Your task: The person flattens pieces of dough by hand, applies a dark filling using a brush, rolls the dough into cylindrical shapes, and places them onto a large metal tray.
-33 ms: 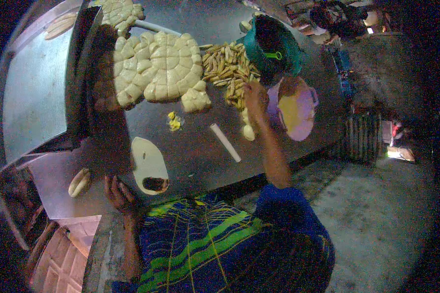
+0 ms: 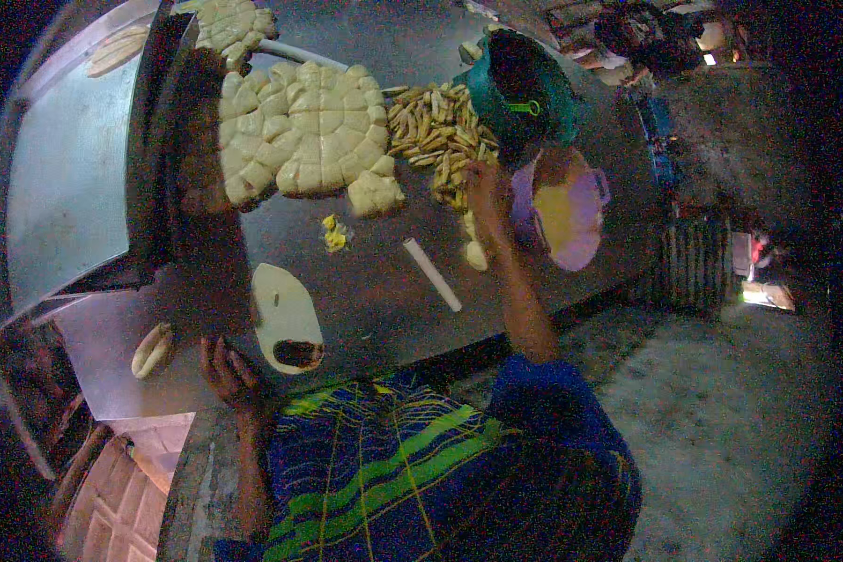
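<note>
Pale dough, marked by seams into many pieces, lies on a metal table as I watch through the head camera. Just right of the dough sits a heap of brownish-yellow strips; the right hand reaches its near end, fingers bunched downward, though I cannot tell whether they pinch a strip. The left hand is well apart from the dough, on its near side, fingers slightly spread, nothing visible in them. Farther right of the dough I see a green tub and, nearer the person, a purple tub. On the dough's near side are a yellow scrap, a slanted rod, a white oval plate and, nearer and to the left, a roll.
</note>
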`<act>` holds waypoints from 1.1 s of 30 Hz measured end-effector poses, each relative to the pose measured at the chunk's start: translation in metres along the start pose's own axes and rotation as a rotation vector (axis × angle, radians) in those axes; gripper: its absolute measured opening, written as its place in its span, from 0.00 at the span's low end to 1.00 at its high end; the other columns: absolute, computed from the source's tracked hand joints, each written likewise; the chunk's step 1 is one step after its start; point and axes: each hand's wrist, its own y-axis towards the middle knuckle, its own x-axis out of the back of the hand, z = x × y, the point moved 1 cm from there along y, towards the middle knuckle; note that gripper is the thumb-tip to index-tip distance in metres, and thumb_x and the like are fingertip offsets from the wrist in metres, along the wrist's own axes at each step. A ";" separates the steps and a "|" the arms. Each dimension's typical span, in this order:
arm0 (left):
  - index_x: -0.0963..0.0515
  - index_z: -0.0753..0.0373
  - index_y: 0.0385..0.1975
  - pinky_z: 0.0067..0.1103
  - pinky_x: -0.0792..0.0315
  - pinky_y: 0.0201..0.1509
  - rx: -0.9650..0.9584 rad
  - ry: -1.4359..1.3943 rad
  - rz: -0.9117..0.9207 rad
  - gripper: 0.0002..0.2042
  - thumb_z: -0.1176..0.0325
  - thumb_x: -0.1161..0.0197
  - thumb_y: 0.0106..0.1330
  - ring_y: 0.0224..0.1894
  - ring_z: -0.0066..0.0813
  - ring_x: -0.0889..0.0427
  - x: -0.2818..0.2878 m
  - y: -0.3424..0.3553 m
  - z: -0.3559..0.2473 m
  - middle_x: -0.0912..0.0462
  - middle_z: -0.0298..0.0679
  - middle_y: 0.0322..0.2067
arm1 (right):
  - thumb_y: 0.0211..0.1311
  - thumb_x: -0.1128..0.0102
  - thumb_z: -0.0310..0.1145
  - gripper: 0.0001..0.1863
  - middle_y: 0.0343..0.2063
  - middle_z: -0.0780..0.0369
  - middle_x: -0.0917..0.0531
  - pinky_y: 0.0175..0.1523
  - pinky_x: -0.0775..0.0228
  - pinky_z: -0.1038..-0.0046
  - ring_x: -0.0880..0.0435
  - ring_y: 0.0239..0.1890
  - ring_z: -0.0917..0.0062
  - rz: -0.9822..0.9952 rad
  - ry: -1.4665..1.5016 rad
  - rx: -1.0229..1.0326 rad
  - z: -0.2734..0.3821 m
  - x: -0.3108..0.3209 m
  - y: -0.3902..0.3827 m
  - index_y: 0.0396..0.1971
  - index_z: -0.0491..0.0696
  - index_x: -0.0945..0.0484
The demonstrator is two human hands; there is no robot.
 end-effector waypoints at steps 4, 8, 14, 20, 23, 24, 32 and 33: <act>0.24 0.69 0.55 0.41 0.35 0.70 -0.001 -0.009 -0.032 0.14 0.71 0.46 0.73 0.66 0.55 0.31 0.003 -0.003 0.000 0.31 0.57 0.63 | 0.57 0.32 0.29 0.15 0.47 0.54 0.18 0.55 0.28 0.57 0.20 0.48 0.54 -0.038 0.074 0.060 0.022 -0.013 -0.015 0.45 0.47 0.18; 0.23 0.69 0.53 0.41 0.35 0.70 0.028 -0.017 -0.002 0.14 0.71 0.45 0.72 0.65 0.55 0.31 -0.002 -0.004 -0.001 0.30 0.57 0.63 | 0.56 0.33 0.28 0.17 0.48 0.52 0.21 0.58 0.30 0.56 0.22 0.51 0.55 -0.021 0.144 -0.008 0.019 -0.022 -0.046 0.47 0.47 0.19; 0.22 0.69 0.52 0.40 0.34 0.69 0.015 -0.016 -0.009 0.14 0.71 0.44 0.71 0.64 0.54 0.30 -0.004 -0.006 0.007 0.29 0.56 0.63 | 0.59 0.40 0.25 0.16 0.45 0.50 0.22 0.53 0.28 0.55 0.21 0.46 0.54 -0.096 -0.067 0.174 0.079 0.004 -0.071 0.48 0.49 0.19; 0.22 0.70 0.52 0.38 0.33 0.68 0.042 -0.117 -0.021 0.14 0.73 0.43 0.70 0.64 0.53 0.29 -0.003 -0.005 -0.004 0.30 0.56 0.63 | 0.63 0.41 0.34 0.12 0.39 0.50 0.16 0.50 0.26 0.56 0.17 0.41 0.54 -0.214 0.040 -0.124 0.080 0.016 -0.026 0.44 0.48 0.18; 0.22 0.69 0.52 0.38 0.33 0.68 0.048 -0.099 -0.015 0.14 0.73 0.42 0.69 0.65 0.52 0.30 -0.002 -0.003 -0.005 0.30 0.55 0.64 | 0.62 0.38 0.38 0.15 0.34 0.52 0.14 0.46 0.24 0.56 0.15 0.38 0.54 0.006 0.027 -0.342 0.122 0.029 0.002 0.44 0.46 0.18; 0.22 0.69 0.52 0.38 0.34 0.69 0.040 -0.095 0.008 0.14 0.73 0.42 0.69 0.65 0.52 0.31 -0.004 -0.003 -0.006 0.30 0.55 0.64 | 0.57 0.33 0.40 0.18 0.32 0.53 0.13 0.40 0.23 0.56 0.14 0.34 0.56 -0.073 -0.014 -0.240 0.079 0.005 0.003 0.44 0.45 0.18; 0.22 0.65 0.55 0.41 0.37 0.70 0.205 -0.415 -0.032 0.16 0.73 0.41 0.67 0.67 0.51 0.33 -0.002 -0.007 0.005 0.32 0.54 0.66 | 0.61 0.31 0.34 0.17 0.37 0.64 0.15 0.34 0.23 0.73 0.18 0.32 0.77 0.254 0.795 -0.613 0.052 0.027 0.007 0.50 0.50 0.19; 0.23 0.64 0.55 0.41 0.38 0.71 -0.020 -0.053 0.005 0.17 0.73 0.40 0.67 0.67 0.51 0.33 -0.003 -0.014 0.011 0.32 0.53 0.67 | 0.62 0.31 0.34 0.17 0.38 0.65 0.15 0.34 0.23 0.75 0.18 0.32 0.80 0.279 0.882 -0.644 0.041 0.036 -0.004 0.51 0.51 0.19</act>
